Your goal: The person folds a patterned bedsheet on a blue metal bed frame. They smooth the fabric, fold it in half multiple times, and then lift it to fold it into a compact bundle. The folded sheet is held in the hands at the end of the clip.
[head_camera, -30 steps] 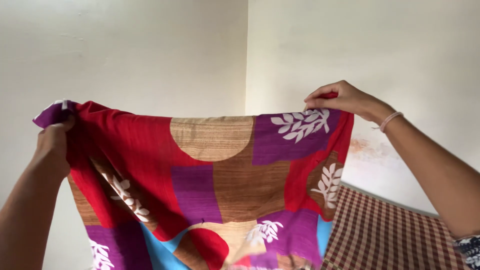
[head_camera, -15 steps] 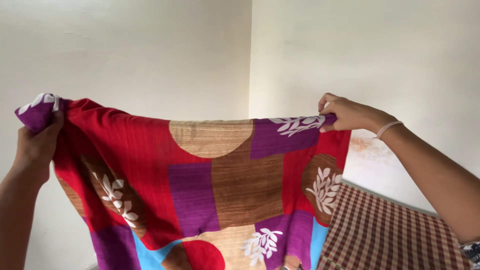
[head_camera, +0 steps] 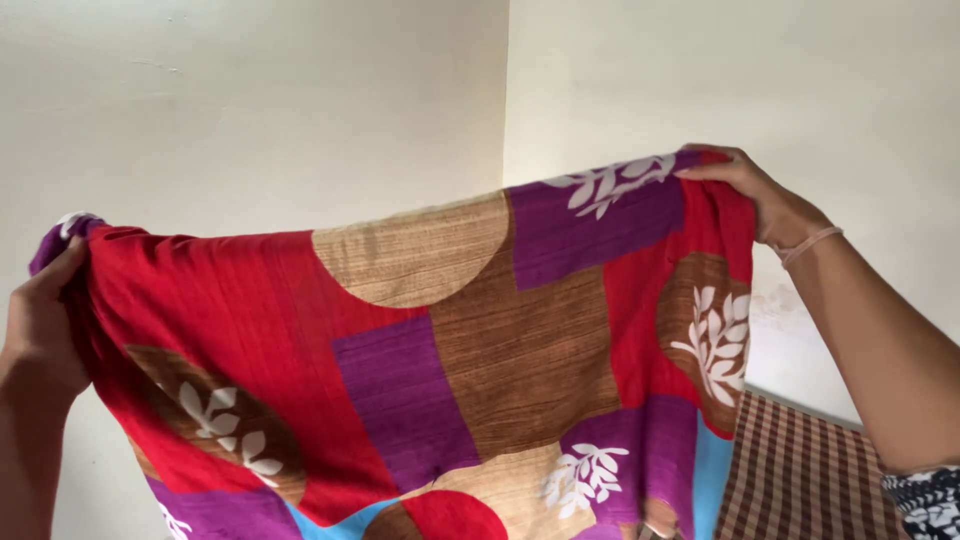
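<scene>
patterned cloth (head_camera: 480,340), held spread in the air before a corner of two pale plastered walls (head_camera: 250,100). the fabric is a thin woven sheet with a faint streaked, wood-grain texture; its print is built of flat blocks: red ground, purple rectangles, brown rectangles, a tan half-disc at the upper edge, brown ovals bearing white leaf sprigs, and slivers of light blue near the lower edge. the upper edge runs slanted, lower at the left and higher at the right, and the sheet hangs slack below it in soft folds.

left hand (head_camera: 40,320): fingers clenched around a bunched purple corner of the cloth, seen from the back of the hand, at the left margin.

right hand (head_camera: 765,195): raised higher, fingers and thumb pinching the opposite upper corner, the fabric draping down from the fingertips. a thin pale bangle (head_camera: 810,245) circles the wrist; a dark sleeve (head_camera: 925,500) with white print shows at the lower right.

checked fabric (head_camera: 810,470), brown and cream in small squares, lies below and behind the cloth's right edge.
</scene>
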